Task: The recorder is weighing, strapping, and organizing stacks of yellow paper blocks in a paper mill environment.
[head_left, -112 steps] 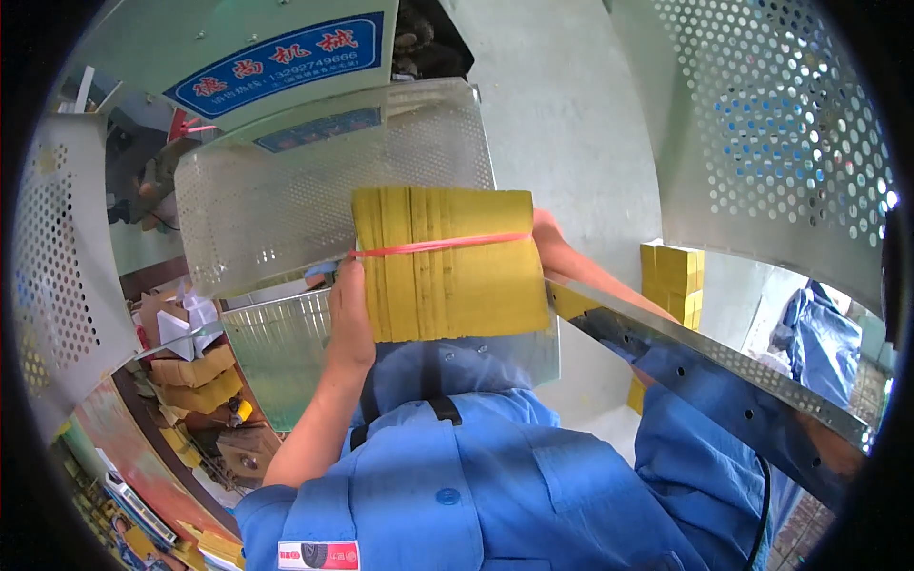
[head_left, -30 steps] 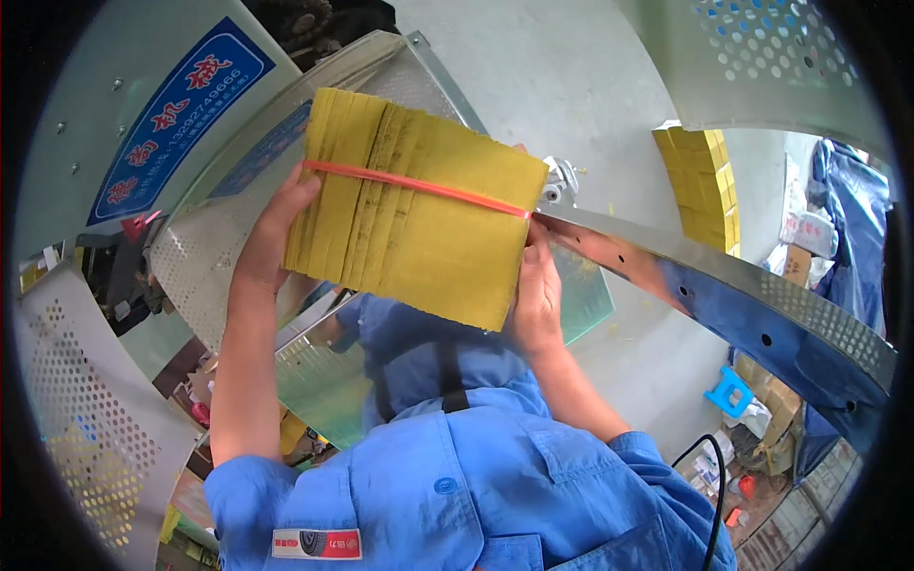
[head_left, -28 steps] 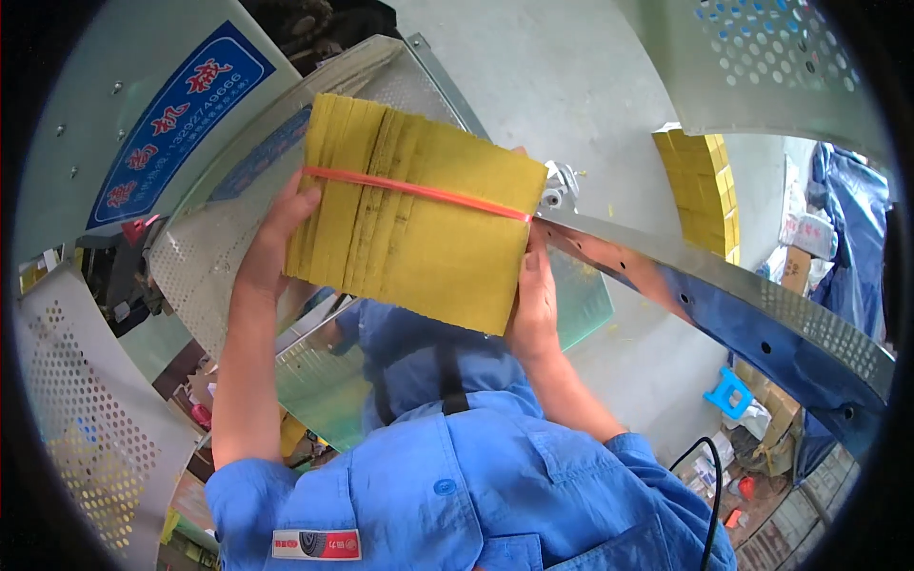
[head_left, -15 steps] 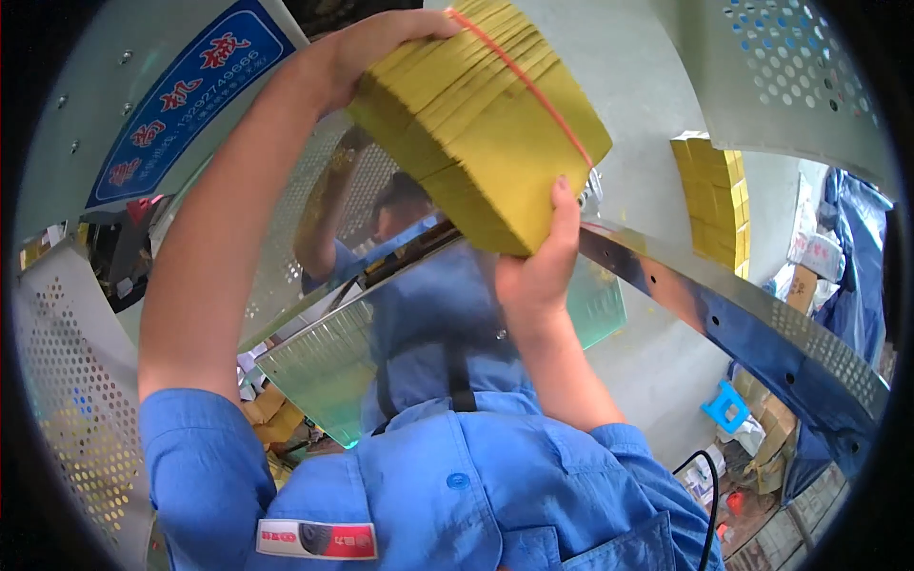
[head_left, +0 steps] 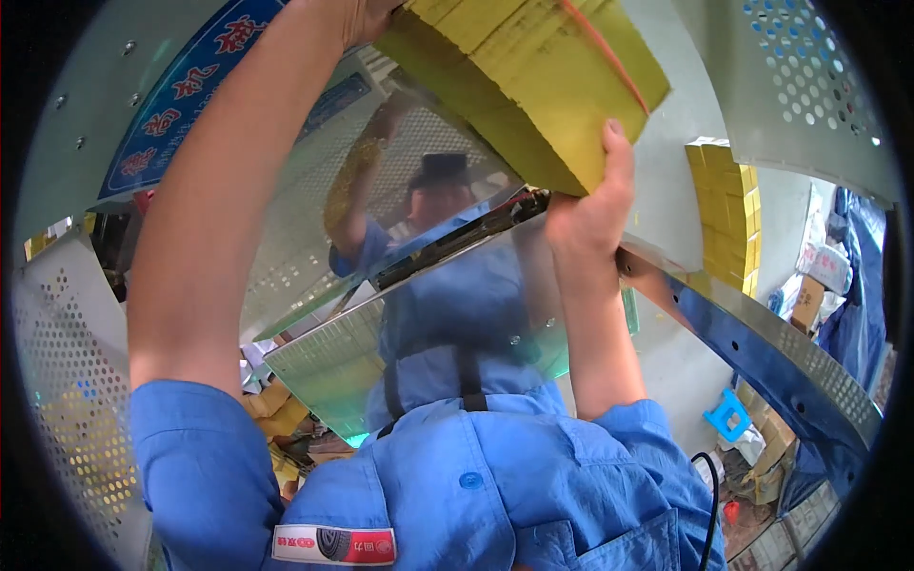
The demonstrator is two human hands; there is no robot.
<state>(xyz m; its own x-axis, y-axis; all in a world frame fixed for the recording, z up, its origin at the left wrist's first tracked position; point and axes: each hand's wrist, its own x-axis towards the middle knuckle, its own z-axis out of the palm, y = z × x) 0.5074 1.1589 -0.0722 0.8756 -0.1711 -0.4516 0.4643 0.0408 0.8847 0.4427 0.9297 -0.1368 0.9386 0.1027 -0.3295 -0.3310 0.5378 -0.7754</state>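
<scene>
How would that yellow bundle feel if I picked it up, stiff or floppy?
Probably fairly stiff: the yellow bundle looks thick and tightly packed under a red band. Perhaps heavy too, since the left hand and right hand both hold it.

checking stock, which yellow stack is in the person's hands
The red-banded stack, held by left hand and right hand; the far-right yellow stack stands untouched.

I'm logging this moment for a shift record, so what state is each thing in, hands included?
Yellow bundle: lifted, tilted, partly beyond the upper edge of the picture.
Red band: strapped across the bundle.
Left hand: on the bundle's left side, partly cut off by the picture edge.
Right hand: gripping the lower corner, thumb on the broad face.
Yellow stack: piled up, not held.
Blue sheet: crumpled in folds.
</scene>
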